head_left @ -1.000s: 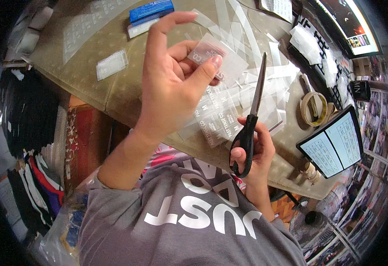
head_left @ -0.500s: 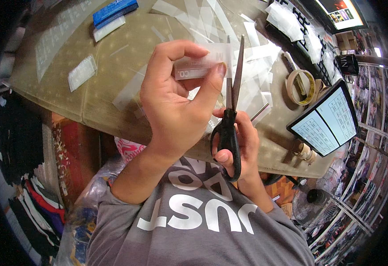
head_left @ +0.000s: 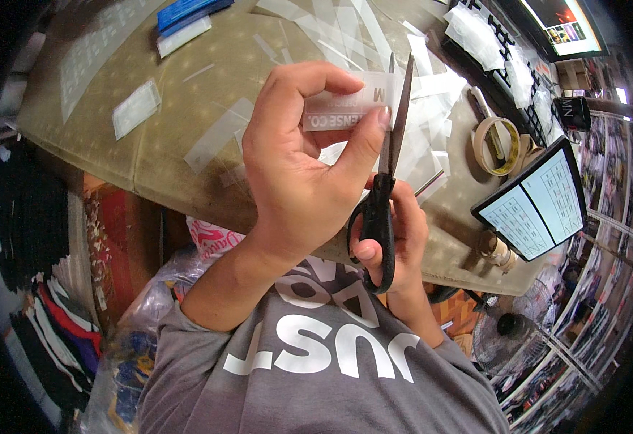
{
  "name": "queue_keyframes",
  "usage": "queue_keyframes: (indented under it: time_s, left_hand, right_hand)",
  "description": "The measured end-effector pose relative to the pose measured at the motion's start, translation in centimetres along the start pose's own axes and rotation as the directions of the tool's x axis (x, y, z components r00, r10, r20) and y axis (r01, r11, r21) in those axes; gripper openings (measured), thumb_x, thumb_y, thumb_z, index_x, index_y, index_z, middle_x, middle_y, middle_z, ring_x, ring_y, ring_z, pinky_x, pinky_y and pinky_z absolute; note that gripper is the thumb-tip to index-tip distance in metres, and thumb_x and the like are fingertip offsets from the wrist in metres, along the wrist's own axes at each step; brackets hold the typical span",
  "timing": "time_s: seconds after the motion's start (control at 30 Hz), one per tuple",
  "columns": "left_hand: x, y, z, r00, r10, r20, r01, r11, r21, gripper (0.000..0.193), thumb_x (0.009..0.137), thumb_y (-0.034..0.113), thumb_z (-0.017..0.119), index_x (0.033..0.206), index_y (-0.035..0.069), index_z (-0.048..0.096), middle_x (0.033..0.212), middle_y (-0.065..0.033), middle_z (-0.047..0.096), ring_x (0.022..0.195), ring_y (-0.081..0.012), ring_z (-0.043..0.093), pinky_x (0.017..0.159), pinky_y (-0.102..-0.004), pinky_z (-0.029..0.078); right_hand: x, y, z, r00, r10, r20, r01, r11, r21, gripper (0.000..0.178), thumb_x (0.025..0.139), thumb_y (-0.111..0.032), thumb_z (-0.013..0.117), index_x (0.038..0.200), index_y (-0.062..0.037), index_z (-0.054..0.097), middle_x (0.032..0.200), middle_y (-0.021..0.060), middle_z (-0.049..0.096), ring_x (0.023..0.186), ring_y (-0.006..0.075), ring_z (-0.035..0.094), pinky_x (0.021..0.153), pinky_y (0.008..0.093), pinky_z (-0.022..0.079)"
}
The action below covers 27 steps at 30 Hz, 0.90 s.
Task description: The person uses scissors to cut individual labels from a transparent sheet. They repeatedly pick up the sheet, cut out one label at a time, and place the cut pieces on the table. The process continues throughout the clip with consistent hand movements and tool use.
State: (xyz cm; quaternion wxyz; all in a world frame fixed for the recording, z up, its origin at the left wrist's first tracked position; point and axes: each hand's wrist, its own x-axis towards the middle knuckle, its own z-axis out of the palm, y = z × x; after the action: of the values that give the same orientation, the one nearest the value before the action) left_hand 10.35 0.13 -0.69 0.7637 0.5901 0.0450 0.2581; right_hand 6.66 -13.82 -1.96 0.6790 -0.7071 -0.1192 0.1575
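Between thumb and fingers, my left hand [head_left: 302, 159] pinches a small translucent film label [head_left: 331, 108] with white lettering, held up above the table. My right hand [head_left: 403, 231] grips black-handled scissors [head_left: 380, 217], thumb and fingers in the loops. Their blades point away from me, slightly parted, and stand at the right edge of the label. Whether the blades touch the film I cannot tell. Behind both hands, many loose clear film strips [head_left: 425, 87] lie scattered over the table.
The table [head_left: 114, 79] carries a blue box [head_left: 193, 16], a stack of clear labels [head_left: 136, 108] and a tape roll [head_left: 495, 145]. A tablet [head_left: 537, 202] stands at right, near a keyboard [head_left: 501, 65] covered with film pieces. A fan [head_left: 511, 325] stands below the table's right side.
My left hand and the label have shifted slightly right in view, with more of the lettering showing. The scissors have also moved a little right, their blades still slightly apart.
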Motion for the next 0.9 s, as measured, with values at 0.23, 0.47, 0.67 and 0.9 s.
queue_keyframes:
  time_s: [0.23, 0.47, 0.67, 0.9]
  left_hand:
    - [0.2, 0.3, 0.0, 1.000, -0.011, 0.019, 0.011, 1.000, -0.002, 0.029, 0.080, -0.008, 0.065, 0.105, -0.003, 0.051, 0.099, -0.0062, 0.054, 0.085, -0.0094, 0.060, 0.072, -0.0214, 0.054]
    - [0.3, 0.4, 0.1, 0.998, -0.059, 0.011, 0.059, 0.998, 0.006, 0.031, 0.081, -0.008, 0.065, 0.108, -0.002, 0.051, 0.097, -0.0049, 0.056, 0.083, -0.0073, 0.058, 0.071, -0.0197, 0.051]
    - [0.4, 0.0, 0.2, 0.997, -0.082, 0.004, 0.082, 0.996, -0.045, 0.031, 0.080, -0.009, 0.065, 0.108, -0.001, 0.052, 0.096, -0.0039, 0.056, 0.082, -0.0065, 0.057, 0.071, -0.0195, 0.050]
    - [4.3, 1.2, -6.3, 0.993, 0.089, -0.079, -0.071, 0.977, 0.201, 0.025, 0.080, -0.004, 0.065, 0.103, 0.001, 0.057, 0.096, -0.0051, 0.060, 0.085, -0.0111, 0.060, 0.070, -0.0232, 0.051]
  right_hand:
    - [-0.2, 0.1, -0.2, 1.000, -0.016, -0.002, 0.016, 0.999, -0.031, 0.073, 0.074, -0.042, 0.078, 0.122, 0.0038, 0.049, 0.059, -0.0011, 0.046, 0.053, 0.0055, 0.044, 0.046, 0.0207, 0.030]
    - [-0.2, 0.1, 0.0, 0.999, -0.043, -0.022, 0.042, 0.998, -0.053, 0.069, 0.075, -0.039, 0.078, 0.121, 0.0039, 0.050, 0.059, -0.0017, 0.045, 0.053, 0.0047, 0.042, 0.046, 0.0204, 0.027]
    - [-0.2, 0.0, 0.2, 0.996, 0.020, -0.086, -0.027, 0.996, -0.082, 0.067, 0.075, -0.037, 0.079, 0.121, 0.0033, 0.050, 0.059, -0.0037, 0.044, 0.052, 0.0035, 0.040, 0.046, 0.0201, 0.025]
    - [-0.6, -0.4, 0.6, 0.964, 0.120, -0.239, -0.105, 0.992, 0.074, 0.076, 0.074, -0.048, 0.075, 0.123, 0.0035, 0.048, 0.060, -0.0030, 0.050, 0.049, 0.0050, 0.049, 0.045, 0.0182, 0.033]
